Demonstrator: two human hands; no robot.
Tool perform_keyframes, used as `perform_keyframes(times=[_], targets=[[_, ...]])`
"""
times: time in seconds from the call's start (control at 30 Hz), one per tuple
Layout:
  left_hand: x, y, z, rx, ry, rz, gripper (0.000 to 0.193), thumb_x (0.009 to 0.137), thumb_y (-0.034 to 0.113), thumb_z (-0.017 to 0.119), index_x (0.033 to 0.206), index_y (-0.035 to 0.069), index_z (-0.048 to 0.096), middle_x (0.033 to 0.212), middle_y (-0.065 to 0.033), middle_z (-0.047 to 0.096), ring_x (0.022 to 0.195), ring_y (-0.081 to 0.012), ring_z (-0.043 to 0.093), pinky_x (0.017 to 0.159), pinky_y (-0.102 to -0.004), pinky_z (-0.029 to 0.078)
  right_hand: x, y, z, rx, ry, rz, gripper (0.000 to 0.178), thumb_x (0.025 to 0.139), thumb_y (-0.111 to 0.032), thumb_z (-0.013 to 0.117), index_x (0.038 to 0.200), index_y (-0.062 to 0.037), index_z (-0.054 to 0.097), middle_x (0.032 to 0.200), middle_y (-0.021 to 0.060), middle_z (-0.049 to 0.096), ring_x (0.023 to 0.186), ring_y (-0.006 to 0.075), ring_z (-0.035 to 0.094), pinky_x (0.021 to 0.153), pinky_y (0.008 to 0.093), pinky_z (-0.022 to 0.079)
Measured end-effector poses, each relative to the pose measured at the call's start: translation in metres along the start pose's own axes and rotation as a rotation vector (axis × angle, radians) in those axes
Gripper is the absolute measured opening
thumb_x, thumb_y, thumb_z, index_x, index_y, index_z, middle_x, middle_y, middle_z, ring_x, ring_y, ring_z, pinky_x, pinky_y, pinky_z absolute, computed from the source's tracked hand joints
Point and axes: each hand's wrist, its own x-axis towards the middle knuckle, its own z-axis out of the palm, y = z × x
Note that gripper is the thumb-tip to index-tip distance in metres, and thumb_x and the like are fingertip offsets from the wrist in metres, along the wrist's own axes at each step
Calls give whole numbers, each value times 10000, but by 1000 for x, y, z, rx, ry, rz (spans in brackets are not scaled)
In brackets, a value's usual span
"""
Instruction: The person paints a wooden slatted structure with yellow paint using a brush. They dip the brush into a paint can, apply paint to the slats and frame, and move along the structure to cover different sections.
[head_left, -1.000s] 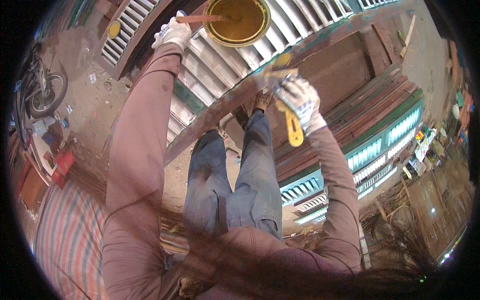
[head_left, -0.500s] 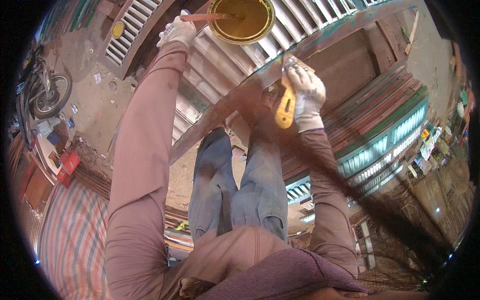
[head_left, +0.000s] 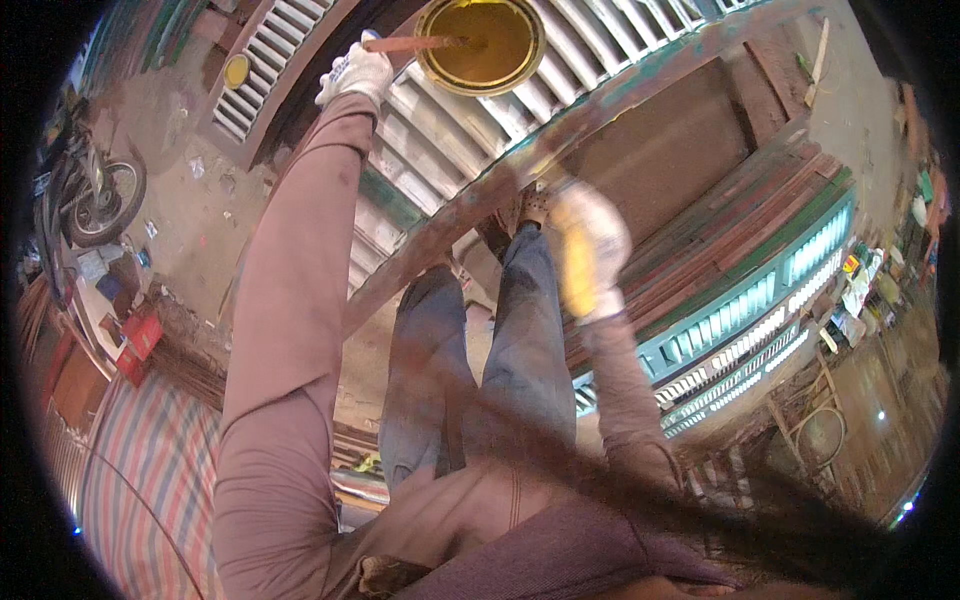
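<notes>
1. Your gloved right hand (head_left: 600, 240) is closed around a yellow-handled tool (head_left: 577, 265). Motion blur hides its working end, near the shutter's brown rail (head_left: 480, 195); contact cannot be confirmed.
2. Your gloved left hand (head_left: 357, 72) grasps one end of a reddish-brown stick (head_left: 410, 44), whose other end reaches into an open round tin (head_left: 478, 92) of yellow-brown liquid.
3. The tin appears over the white slats (head_left: 440, 113) of the louvred shutter; whether it rests on them cannot be determined.
4. Assessment: the tool should prove light, with a stiff handle; grip mid-handle, as wet residue could make it slippery.
5. The tin is probably heavier and spillable; support its sides, level.
</notes>
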Motion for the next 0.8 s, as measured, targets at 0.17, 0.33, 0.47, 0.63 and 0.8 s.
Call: perform_keyframes(times=[0.17,0.33,0.47,0.63,0.8], targets=[[12,-5,16,-7,9,38,539,948,527,307,1338,234,536,1390,-124,513,1309,-395,436,1034,-600,319,106,12,-51,-724,82,-251,277,860,-44,532,1085,-64,692,1091,143,684,1022,279,647,928,374,497],[19,-19,24,24,-29,22,582,956,555,254,1357,228,520,1404,-110,505,1317,-380,437,1054,-579,322,5,-14,40,-75,-71,255,241,809,-99,646,1044,-58,678,1013,108,686,902,240,668,827,338,538],[23,-21,21,107,-84,23,592,964,561,242,1375,214,489,1403,-125,501,1301,-383,449,1047,-545,353,-46,-32,42,-495,-390,-144,217,851,-125,595,1038,-157,700,1068,66,689,937,261,670,811,348,539],[31,-32,24,117,-109,-1,640,961,595,195,1427,232,441,1457,-93,454,1358,-371,389,1095,-550,297,53,-3,-28,-324,123,-108,231,857,-91,616,1073,-44,682,1061,126,697,960,233,672,838,344,540],[38,-28,31,108,-78,4,625,963,582,210,1432,231,428,1470,-83,439,1360,-394,378,1099,-561,286,109,25,-49,-200,255,-179,255,826,-80,637,1076,-80,692,1066,104,698,975,227,672,864,330,537]])
